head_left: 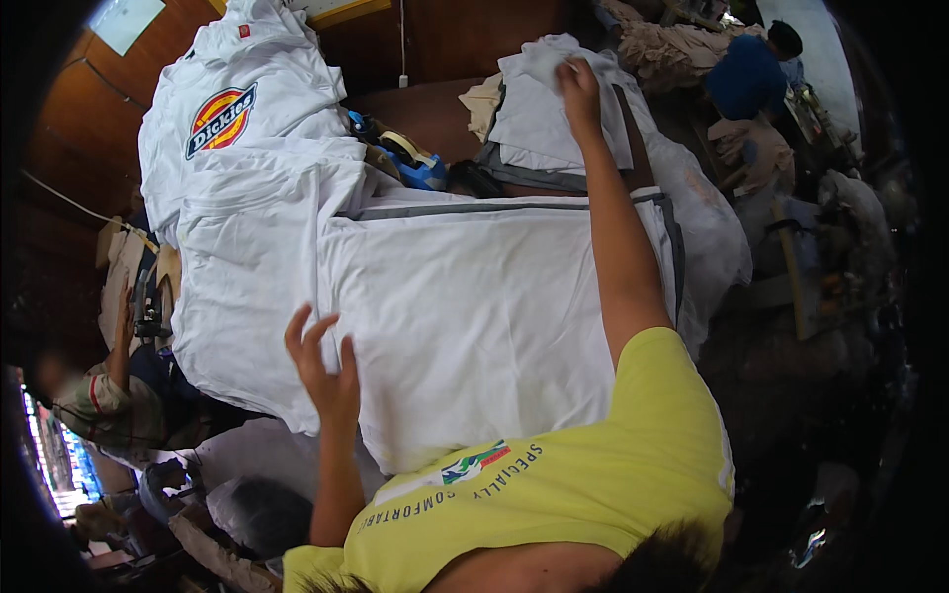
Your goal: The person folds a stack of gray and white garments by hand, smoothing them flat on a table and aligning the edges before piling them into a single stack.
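My left hand (326,368) hovers over the near left part of the white fabric, its fingers spread and bent, holding nothing. Stretched far forward, my right hand (579,91) has its fingers curled at the top of a stack of folded white cloth pieces (554,124); it seems to grip the slightly blurred top piece. In front of me lies a large flat pile of white fabric (474,316) with a grey layer showing at its edges. To its left are white T-shirts (252,237), one bearing a coloured oval print.
A blue tape dispenser (420,170) stands behind the pile. Clear plastic sheeting (707,232) hangs along the right side. One person (124,405) is at the left, another in blue (746,77) at the far right, near heaped beige cloth (672,54).
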Available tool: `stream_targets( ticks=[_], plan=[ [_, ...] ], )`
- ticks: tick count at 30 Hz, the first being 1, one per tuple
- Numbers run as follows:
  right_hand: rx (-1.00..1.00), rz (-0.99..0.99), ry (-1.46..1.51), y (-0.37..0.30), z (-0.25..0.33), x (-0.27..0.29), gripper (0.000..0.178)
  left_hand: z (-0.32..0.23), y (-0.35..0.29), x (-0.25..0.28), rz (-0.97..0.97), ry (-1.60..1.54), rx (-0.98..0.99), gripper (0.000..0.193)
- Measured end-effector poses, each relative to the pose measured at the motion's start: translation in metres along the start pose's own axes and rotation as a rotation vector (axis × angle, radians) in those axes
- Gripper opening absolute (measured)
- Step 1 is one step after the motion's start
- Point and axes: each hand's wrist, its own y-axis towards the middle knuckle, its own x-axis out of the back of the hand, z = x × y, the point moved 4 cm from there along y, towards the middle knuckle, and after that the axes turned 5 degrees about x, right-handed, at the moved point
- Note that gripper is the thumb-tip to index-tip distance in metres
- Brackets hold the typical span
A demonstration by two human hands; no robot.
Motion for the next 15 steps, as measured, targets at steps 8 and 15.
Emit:
stream_targets(
  ticks=[8, 15],
  plan=[
    [0.365, 0.781, -0.198, -0.096, 0.203, -0.094, 0.031, -0.112, 0.14, -0.084, -0.028, -0.199, -0.568, 0.065],
    [0.049, 0.416, -0.302, -0.069, 0.113, -0.08, 0.054, -0.143, 0.264, -0.09, -0.014, 0.03, -0.581, 0.024]
  ],
)
